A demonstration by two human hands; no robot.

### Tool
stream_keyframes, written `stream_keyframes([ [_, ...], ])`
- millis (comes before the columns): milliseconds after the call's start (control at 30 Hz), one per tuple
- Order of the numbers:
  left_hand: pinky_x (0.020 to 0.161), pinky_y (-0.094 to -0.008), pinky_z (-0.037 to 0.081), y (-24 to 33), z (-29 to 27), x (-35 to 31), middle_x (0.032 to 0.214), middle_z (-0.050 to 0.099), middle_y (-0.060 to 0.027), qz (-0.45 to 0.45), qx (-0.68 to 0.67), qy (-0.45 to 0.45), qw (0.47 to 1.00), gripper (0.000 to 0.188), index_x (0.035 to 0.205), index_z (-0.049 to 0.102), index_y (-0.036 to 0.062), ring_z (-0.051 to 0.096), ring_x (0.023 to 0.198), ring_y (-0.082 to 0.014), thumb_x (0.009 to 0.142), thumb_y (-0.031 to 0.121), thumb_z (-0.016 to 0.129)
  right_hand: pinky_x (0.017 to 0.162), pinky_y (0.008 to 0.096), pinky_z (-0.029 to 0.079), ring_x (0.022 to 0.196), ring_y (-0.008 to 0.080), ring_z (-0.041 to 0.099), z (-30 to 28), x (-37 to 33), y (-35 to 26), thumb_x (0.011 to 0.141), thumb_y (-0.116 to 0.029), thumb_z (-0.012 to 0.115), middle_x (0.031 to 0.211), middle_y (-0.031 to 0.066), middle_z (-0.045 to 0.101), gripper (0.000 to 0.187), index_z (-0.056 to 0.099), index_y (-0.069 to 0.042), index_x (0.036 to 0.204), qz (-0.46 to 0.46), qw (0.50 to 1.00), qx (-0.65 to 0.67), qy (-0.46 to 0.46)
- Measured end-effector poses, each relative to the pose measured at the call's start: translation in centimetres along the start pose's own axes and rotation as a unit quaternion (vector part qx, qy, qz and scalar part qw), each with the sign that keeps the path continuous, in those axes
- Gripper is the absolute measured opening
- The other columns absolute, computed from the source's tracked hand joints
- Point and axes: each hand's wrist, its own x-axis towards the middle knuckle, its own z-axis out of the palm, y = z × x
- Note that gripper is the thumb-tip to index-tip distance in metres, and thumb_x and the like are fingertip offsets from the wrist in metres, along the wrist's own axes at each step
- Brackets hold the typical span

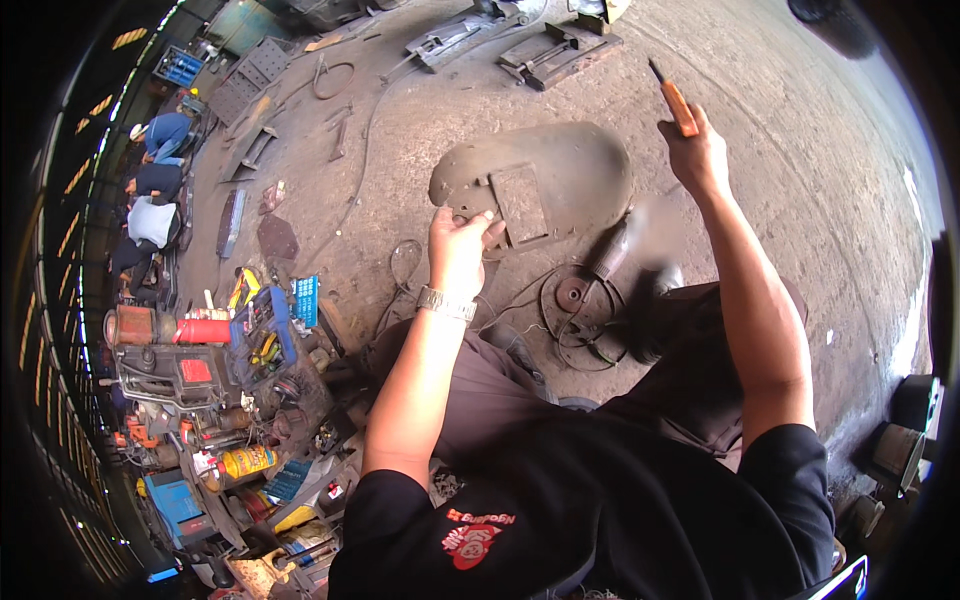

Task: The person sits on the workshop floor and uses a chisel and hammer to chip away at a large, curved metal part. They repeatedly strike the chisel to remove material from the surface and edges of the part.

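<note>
A dull grey welding shield [588, 168] with a raised rectangular window frame [520, 200] is in front of me, above the concrete floor. At its near left edge my left hand [460, 240] is closed, fingertips pinched by the frame; I take it to be gripping the shield's edge, though the fingers partly hide the contact. Out to the right, my right hand [698, 158] is raised and wrapped round an orange-handled tool [679, 108]. A dark, narrow tip points up and away from that fist, apart from the shield; the tool's exact kind is unclear.
Near my feet lies an angle grinder [614, 252] with a looped cord and a reddish disc [572, 291]. Tools, bottles and boxes crowd the left side, including a blue tool case [272, 325]. Metal frames [560, 52] stand farther off. People [152, 222] crouch at far left.
</note>
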Motion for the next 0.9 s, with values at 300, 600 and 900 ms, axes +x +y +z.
stream_keyframes([
  [300,0.089,-0.0395,0.062,0.5,0.8,-0.7,0.094,0.067,-0.0118,-0.016,-0.184,0.032,0.982,0.015,0.091,0.053,0.0036,0.069,0.089,-0.0210,0.093,-0.009,0.060,0.065,0.0294,0.052,0.079,0.0088,0.059,4.8,-4.2,-1.1,0.097,-0.020,0.071,0.105,-0.0020,0.063,0.049,0.054,-0.013,0.141,0.179,0.843,0.486,-0.148],
  [600,0.093,-0.0473,0.057,2.2,-2.3,-1.3,0.095,0.063,-0.0024,-0.157,-0.181,0.017,0.971,0.008,0.104,0.062,0.0078,0.059,0.100,-0.0192,0.097,0.006,0.065,0.079,0.0376,0.059,0.095,0.0161,0.066,5.4,-2.3,-2.5,0.098,-0.012,0.068,0.115,0.0036,0.065,0.047,0.051,-0.009,0.142,0.050,0.789,0.596,-0.139],
  [900,0.083,-0.0348,0.057,-0.3,-1.6,-4.7,0.106,0.070,-0.0061,0.040,-0.064,0.078,0.994,0.021,0.113,0.068,0.0014,0.066,0.100,-0.0162,0.098,0.017,0.069,0.087,0.0420,0.059,0.102,0.0201,0.067,4.0,-1.7,-3.8,0.096,-0.010,0.069,0.116,0.0045,0.065,0.042,0.052,-0.008,0.134,0.050,0.744,0.645,-0.168],
])
